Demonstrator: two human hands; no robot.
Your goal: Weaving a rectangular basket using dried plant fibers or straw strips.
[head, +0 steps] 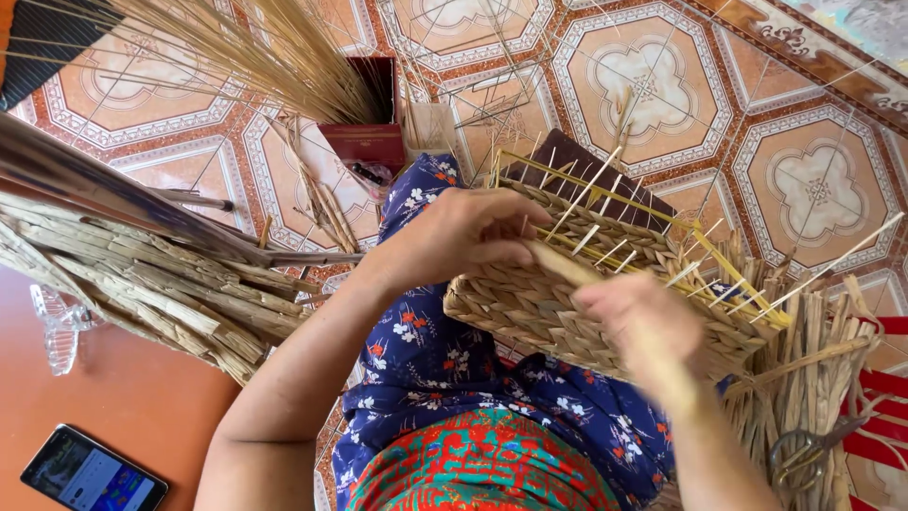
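A tan woven basket [558, 303], its yellow frame bristling with pale sticks, rests on the lap. The left hand [463, 237] grips its rim; the blurred right hand [643, 326] seems to pinch a strand [566, 265].

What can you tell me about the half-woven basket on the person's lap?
The basket is plaited from flat, tan, dried straw-like strands in a tight braided pattern. Its upper edge is unfinished: a yellow frame and pale thin sticks poke up along it. It lies tilted across the lap, over flowered blue cloth. The left hand rests on its top edge, and the blurred right hand presses its side.
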